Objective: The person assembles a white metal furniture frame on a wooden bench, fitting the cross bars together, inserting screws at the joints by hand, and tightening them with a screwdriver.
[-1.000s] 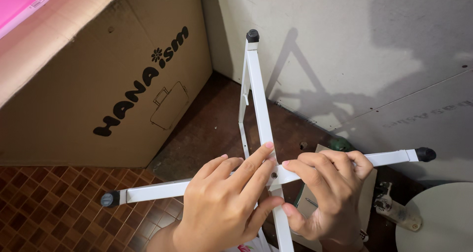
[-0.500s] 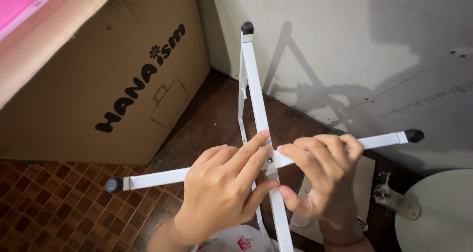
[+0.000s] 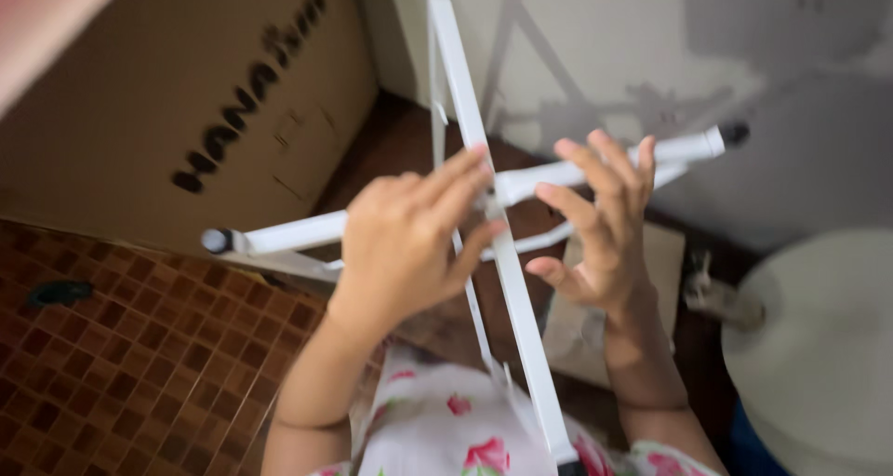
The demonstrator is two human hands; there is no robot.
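A white metal frame of two crossed bars (image 3: 507,281) with black end caps stands upturned in front of me, blurred by motion. My left hand (image 3: 409,239) lies over the crossing, fingers wrapped on the joint where the bars meet. My right hand (image 3: 600,225) is just right of the crossing, palm open and fingers spread, off the horizontal bar (image 3: 679,150). A thinner white brace runs below the bars.
A large brown cardboard box (image 3: 186,104) stands at the left on brown patterned floor tiles (image 3: 121,364). A pale wall (image 3: 595,29) is behind. A round white object (image 3: 819,346) sits at the right, with a small metal fitting (image 3: 712,290) beside it.
The view has moved closer and the frame has tilted. My right hand has come off the bar and opened; the left hand stays on the crossing.
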